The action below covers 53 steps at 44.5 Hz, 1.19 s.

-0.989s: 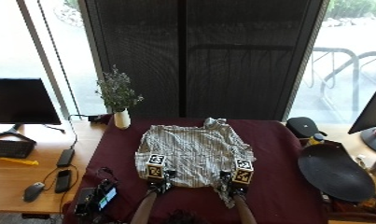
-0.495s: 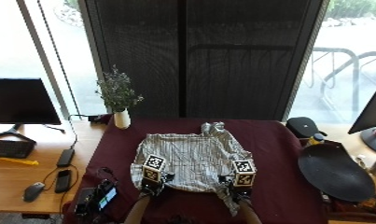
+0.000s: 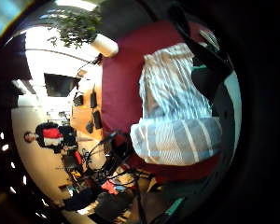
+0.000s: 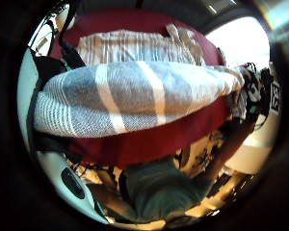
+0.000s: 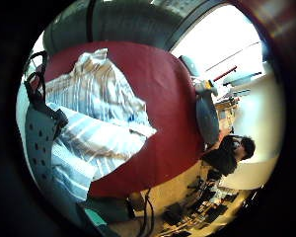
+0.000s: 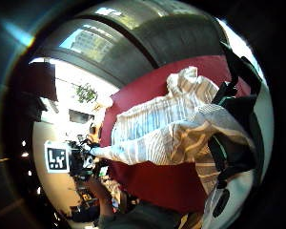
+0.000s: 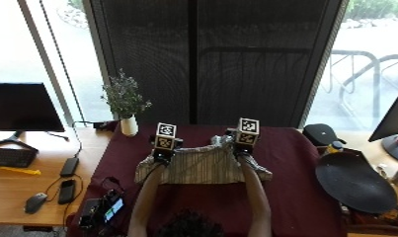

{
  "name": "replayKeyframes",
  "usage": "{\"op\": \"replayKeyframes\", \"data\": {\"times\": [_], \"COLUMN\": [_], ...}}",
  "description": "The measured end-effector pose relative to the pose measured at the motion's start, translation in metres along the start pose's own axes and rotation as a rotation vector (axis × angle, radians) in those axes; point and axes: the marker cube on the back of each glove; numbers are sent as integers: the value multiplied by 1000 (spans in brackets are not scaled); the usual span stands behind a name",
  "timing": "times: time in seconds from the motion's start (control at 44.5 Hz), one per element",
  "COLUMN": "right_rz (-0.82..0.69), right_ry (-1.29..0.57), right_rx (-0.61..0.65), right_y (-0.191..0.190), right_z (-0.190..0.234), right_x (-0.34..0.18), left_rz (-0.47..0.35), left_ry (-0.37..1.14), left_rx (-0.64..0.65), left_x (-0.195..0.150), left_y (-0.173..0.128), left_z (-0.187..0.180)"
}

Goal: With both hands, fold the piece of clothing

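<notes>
Shirt (image 7: 202,168), soft, light and floppy, lies on the red counter (image 7: 291,163), its near edge pinched in the grip of left hand (image 7: 162,154) and right hand (image 7: 243,148), sagging between.

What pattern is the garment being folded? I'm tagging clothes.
Light with thin dark stripes: the striped shirt, clearest in the outside view.
</notes>
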Motion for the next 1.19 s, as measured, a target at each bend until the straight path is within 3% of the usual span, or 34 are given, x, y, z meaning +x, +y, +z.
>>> {"op": "replayKeyframes", "data": {"times": [0.09,0.225,0.337,0.36,0.427,0.472,0.562,0.607,0.674,0.719,0.809,0.854,0.967,1.034,1.102,1.191], "right_rz": [6,-9,-22,-14,18,42,88,126,215,287,456,489,585,678,646,631], "right_ry": [68,269,310,317,299,243,90,51,17,13,-40,-96,-150,-195,-398,-692], "right_rx": [78,-5,247,250,76,56,405,458,352,203,-392,-540,-448,-321,-221,-134], "right_y": [-31,-62,-108,-110,-84,-71,-83,-72,-34,-7,78,104,111,108,98,90], "right_z": [-4,44,65,67,69,59,27,19,24,38,61,66,87,103,111,111], "right_x": [-23,-38,-43,-41,-29,-18,8,26,59,78,94,97,120,139,137,127], "left_rz": [-2,-34,-44,-44,-35,-49,-76,-71,-59,-54,15,28,19,10,6,-18], "left_ry": [6,-111,-27,-13,52,85,108,113,83,38,108,107,56,43,71,82], "left_rx": [-17,-106,-115,-107,-105,-90,8,117,341,414,383,399,437,263,36,49], "left_x": [12,16,26,27,29,27,22,23,22,21,45,51,58,66,74,72], "left_y": [-34,-84,-101,-103,-105,-103,-91,-88,-88,-82,-61,-58,-62,-45,-20,-26], "left_z": [14,77,99,100,103,102,92,83,69,66,77,84,100,125,147,161]}}
